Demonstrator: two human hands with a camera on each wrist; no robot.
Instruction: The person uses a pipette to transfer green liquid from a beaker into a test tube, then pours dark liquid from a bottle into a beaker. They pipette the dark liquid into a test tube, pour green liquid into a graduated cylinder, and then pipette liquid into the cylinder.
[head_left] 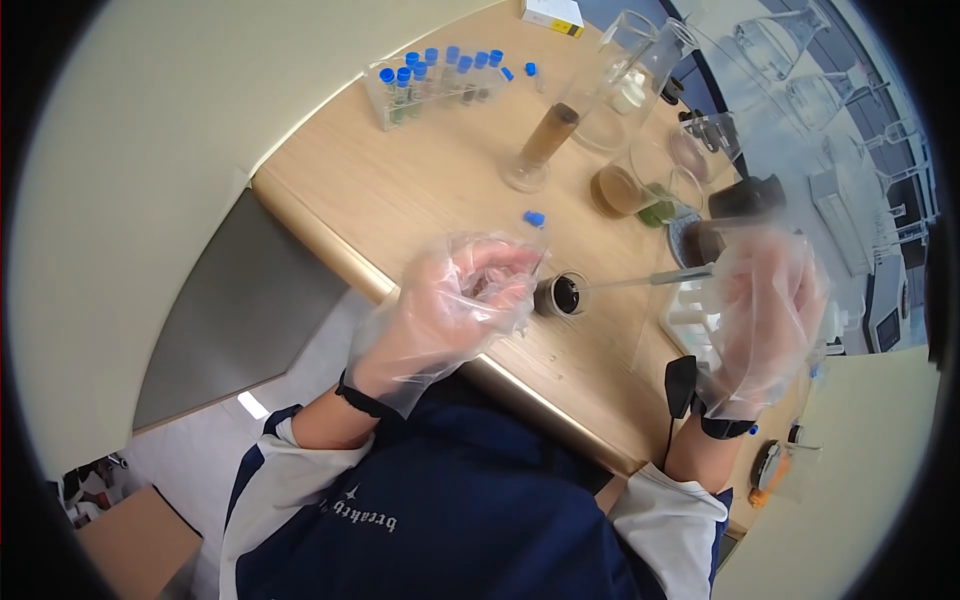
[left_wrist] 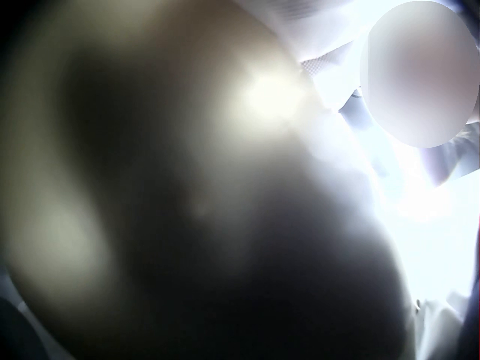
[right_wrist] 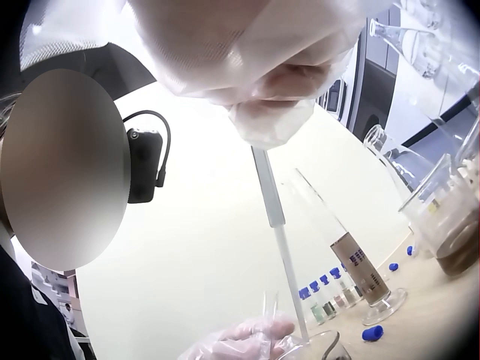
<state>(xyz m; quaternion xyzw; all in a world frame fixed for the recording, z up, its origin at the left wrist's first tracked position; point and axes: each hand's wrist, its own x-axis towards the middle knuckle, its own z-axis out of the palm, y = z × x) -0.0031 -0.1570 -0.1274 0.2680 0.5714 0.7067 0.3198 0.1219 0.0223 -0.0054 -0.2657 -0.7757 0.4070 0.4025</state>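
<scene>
Both hands wear loose clear plastic gloves. My right hand (head_left: 765,290) grips a pipette, whose grey shaft (head_left: 680,275) leads to a long clear tip (right_wrist: 289,274). That tip reaches to the mouth of a small glass jar (head_left: 548,297) of dark liquid near the table's front edge. Just left of the jar, my left hand (head_left: 465,290) has curled fingers; in the right wrist view it pinches a small clear glass tube (right_wrist: 270,307) with its open end up. A blue cap (head_left: 535,218) lies on the table beyond the left hand. The left wrist view is mostly dark blur.
A rack (head_left: 440,95) of blue-capped vials stands at the back left. Behind the jar are a measuring cylinder (head_left: 550,135) of brown liquid, a beaker (head_left: 615,190) of brown liquid and taller glassware (head_left: 610,110). A white rack (head_left: 690,315) sits beside the right hand.
</scene>
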